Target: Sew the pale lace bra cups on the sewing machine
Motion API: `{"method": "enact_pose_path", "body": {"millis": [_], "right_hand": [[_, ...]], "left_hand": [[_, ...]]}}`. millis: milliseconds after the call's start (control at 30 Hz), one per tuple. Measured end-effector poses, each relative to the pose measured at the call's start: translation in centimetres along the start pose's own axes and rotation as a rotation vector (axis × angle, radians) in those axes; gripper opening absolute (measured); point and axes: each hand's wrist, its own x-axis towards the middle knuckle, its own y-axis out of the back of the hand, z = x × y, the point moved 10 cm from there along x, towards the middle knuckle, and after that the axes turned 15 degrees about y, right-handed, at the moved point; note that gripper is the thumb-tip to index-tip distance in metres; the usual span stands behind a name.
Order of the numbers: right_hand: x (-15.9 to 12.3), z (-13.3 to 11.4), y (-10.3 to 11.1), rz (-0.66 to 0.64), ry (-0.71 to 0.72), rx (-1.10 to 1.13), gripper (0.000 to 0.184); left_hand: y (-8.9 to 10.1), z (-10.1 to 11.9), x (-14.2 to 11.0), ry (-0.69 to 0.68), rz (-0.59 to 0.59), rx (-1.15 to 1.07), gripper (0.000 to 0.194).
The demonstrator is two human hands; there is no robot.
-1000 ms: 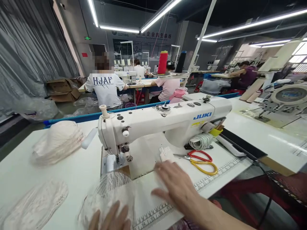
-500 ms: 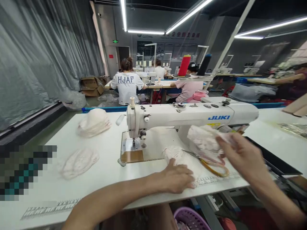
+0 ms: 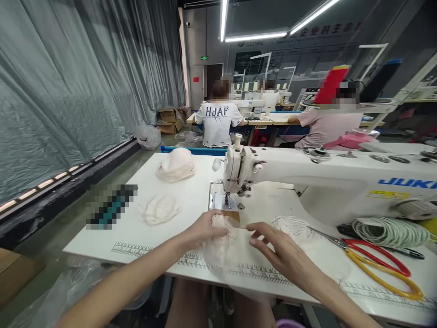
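Just in front of the sewing machine's needle area, my left hand [image 3: 206, 228] is closed on a thin white lace fabric piece [image 3: 220, 253], which hangs down over the table's ruler strip. My right hand [image 3: 282, 253] is at the right side of that piece, fingers apart and bent, fingertips close to its sheer edge. Whether they touch it I cannot tell. Beside my right hand lies another white lace piece [image 3: 297, 228], partly under the blades of scissors [image 3: 378, 269] with red and yellow handles. The sewing machine [image 3: 235, 171] has its presser foot [image 3: 227, 199] over the metal plate.
To the left, a flat lace piece [image 3: 160, 209] and a stack of whitish cups [image 3: 177, 164] lie on the white table [image 3: 198, 196]. A coil of pale green cord [image 3: 389, 234] rests under the machine arm. People sit at machines ahead, one in a white shirt [image 3: 218, 120].
My right hand has brought a lace piece from the right to the front of the needle. My left hand has left the other piece and grips this one. The view has turned left.
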Motion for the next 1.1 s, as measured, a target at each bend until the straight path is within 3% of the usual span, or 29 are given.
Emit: {"method": "enact_pose_path", "body": {"millis": [100,167,267,333,567,700,800,933,1033,1100], "right_hand": [[0.7,2.0,-0.1,0.038,-0.026,0.015,0.038],[1.6,2.8,-1.2,0.001,-0.056,0.189,0.053],[2.7,3.6,-3.4,-0.061,-0.180,0.539,0.036],[3.0,4.1,-4.2,-0.061,-0.252,0.634,0.029],[2.9,4.7,-4.2,0.012,-0.296,0.629,0.037],[3.2,4.4,-3.6,0.054,-0.313,0.567,0.038],[3.1,4.2,-2.5,0.104,-0.337,0.496,0.034],[2.8,4.0,-0.8,0.147,-0.337,0.367,0.028],[2.3,3.7,-1.5,0.086,-0.323,0.378,0.028],[2.0,3.8,-2.0,0.060,-0.309,0.334,0.030]], "left_hand": [[-1.6,1.0,-0.1,-0.118,-0.071,0.125,0.047],[-2.6,1.5,-0.3,-0.137,-0.153,0.132,0.039],[-3.1,1.7,-0.9,-0.105,-0.277,0.027,0.038],[-2.7,1.5,-1.3,-0.072,-0.329,-0.027,0.039],[-0.4,1.7,-2.1,-0.128,-0.196,0.054,0.024],[0.1,1.5,-1.8,-0.139,0.016,0.189,0.042],[-0.1,1.2,-1.5,-0.164,0.095,0.261,0.058],[0.3,1.2,-1.8,-0.252,0.065,0.237,0.056],[0.8,1.1,-2.3,-0.241,0.005,0.202,0.053],[0.5,0.9,-2.5,-0.207,-0.051,0.215,0.036]]}}
